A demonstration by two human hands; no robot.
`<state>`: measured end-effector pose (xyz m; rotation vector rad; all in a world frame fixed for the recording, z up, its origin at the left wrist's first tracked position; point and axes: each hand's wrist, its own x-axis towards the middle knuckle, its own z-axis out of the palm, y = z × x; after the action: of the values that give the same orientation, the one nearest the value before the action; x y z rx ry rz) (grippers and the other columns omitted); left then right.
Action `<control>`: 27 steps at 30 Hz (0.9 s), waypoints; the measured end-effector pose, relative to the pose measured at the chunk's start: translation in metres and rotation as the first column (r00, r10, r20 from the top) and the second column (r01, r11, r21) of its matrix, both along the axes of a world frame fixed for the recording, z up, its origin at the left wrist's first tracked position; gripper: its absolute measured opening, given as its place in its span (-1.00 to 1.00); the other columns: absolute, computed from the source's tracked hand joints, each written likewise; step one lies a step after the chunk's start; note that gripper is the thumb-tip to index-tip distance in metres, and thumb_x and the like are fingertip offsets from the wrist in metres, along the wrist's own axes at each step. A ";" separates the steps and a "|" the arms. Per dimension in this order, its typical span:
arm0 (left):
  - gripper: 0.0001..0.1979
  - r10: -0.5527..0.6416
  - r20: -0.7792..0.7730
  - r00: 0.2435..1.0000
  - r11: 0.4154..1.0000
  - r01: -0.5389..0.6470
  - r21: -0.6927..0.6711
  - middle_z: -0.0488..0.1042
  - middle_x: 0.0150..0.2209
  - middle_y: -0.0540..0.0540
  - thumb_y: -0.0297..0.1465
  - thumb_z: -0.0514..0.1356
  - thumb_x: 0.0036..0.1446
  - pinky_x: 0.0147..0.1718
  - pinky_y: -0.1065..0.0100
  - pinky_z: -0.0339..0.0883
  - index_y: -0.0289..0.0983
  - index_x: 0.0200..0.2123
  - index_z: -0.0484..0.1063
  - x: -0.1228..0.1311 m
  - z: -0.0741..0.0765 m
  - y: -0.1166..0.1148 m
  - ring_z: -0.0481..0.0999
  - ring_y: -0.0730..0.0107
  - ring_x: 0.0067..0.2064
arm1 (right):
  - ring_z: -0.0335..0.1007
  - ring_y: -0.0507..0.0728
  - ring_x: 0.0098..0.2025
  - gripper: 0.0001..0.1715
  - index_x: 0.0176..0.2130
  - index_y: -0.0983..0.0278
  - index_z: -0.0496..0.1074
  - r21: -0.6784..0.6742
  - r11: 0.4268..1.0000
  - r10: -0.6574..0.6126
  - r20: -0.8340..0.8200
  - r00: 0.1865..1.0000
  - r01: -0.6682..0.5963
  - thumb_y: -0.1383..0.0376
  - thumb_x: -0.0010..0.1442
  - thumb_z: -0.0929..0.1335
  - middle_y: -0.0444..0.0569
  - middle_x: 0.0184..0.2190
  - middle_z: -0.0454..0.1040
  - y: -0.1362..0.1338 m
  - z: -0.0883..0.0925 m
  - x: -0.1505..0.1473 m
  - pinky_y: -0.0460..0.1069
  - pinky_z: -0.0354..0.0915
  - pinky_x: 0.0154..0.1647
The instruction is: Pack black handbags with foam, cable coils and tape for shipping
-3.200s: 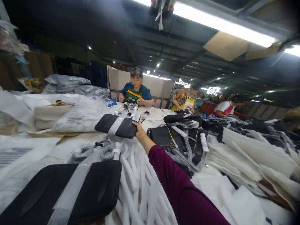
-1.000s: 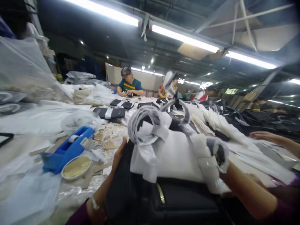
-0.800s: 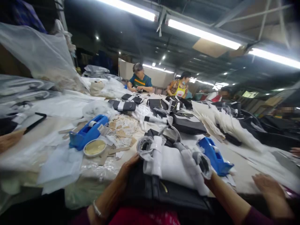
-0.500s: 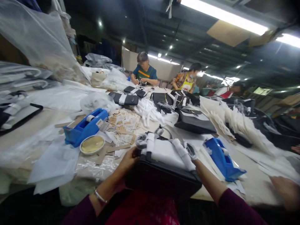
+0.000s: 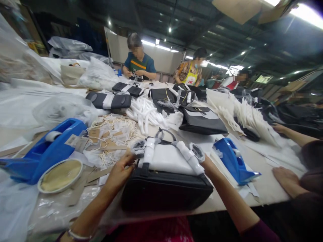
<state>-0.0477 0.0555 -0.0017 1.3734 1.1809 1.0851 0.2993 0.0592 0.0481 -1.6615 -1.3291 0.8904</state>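
The right hand is mostly hidden behind the clear coil, so its grip cannot be told. Fingertips of the left hand are lost at the left side of the bag, whose far side is also out of sight. The left dispenser is cut off by the left edge; the near red cloth, its lettering blurred, by the bottom edge. At right, a co-worker's sleeve runs out of view. Print on the far yellow apron is too small to read.
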 end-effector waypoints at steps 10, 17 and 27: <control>-0.71 0.195 0.099 0.976 0.972 -0.180 -0.149 0.46 -0.48 0.01 -0.30 0.37 -0.26 -0.40 0.40 0.24 -0.29 -0.43 0.45 0.012 0.037 0.017 0.40 0.37 -0.41 | 0.51 0.22 -0.37 -0.62 -0.32 0.32 0.56 -0.180 0.981 -0.134 -0.394 0.909 0.067 0.17 -0.19 0.50 0.02 -0.48 0.57 -0.034 -0.017 0.012 0.02 0.39 -0.34; -0.70 0.073 0.328 0.942 0.966 0.016 -0.259 0.47 -0.46 0.02 -0.32 0.37 -0.17 -0.46 0.45 0.20 -0.30 -0.31 0.49 0.013 0.025 0.033 0.37 0.49 -0.48 | 0.48 0.38 -0.09 -0.53 -0.28 0.27 0.57 -0.077 0.994 -0.100 -0.376 0.921 0.077 0.06 -0.19 0.51 0.10 -0.32 0.60 -0.022 -0.015 -0.001 0.17 0.40 -0.08; -0.51 -0.112 0.200 0.973 0.981 0.140 -0.132 0.57 -0.16 -0.16 -0.31 0.43 -0.26 0.07 0.15 0.20 -0.32 -0.17 0.52 0.014 0.027 0.050 0.44 0.04 0.02 | 0.24 0.44 0.19 -0.10 -0.01 0.31 0.50 0.060 0.998 0.016 -0.106 0.994 -0.010 -0.21 -0.17 0.42 0.22 0.03 0.47 -0.018 -0.021 -0.001 0.24 0.14 0.24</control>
<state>-0.0340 0.1055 0.0257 1.1864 0.9974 0.9967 0.2985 0.0411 0.0267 -1.5406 -1.2828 0.9253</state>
